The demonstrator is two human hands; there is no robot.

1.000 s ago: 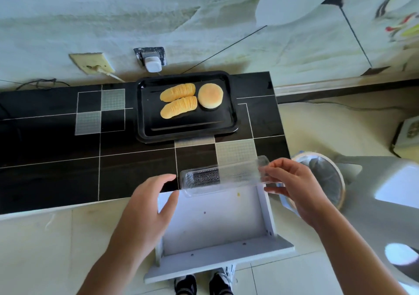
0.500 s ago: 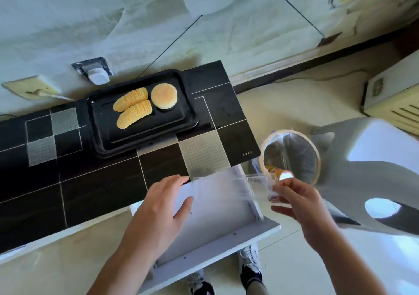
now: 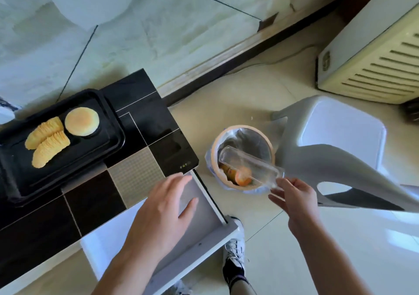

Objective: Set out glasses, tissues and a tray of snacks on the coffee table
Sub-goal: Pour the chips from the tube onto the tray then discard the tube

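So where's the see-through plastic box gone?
In the head view, the plastic box is right of the table, pinched by the right hand, tipping into the bin.

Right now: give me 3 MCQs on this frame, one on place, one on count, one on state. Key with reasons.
1. Where is the clear plastic tray?
A. on the coffee table
B. over the bin
C. in the drawer

2. How many snacks lie on the black tray?
A. three
B. one
C. five

3. What is the left hand doing?
A. gripping the black tray
B. pinching a snack
C. open over the drawer, holding nothing

Key:
1. B: the right hand holds one end of it, and the rest lies tilted across the mouth of the bin.
2. A: two ridged long pieces and one round bun.
3. C: its fingers are spread above the white drawer, with nothing in them.
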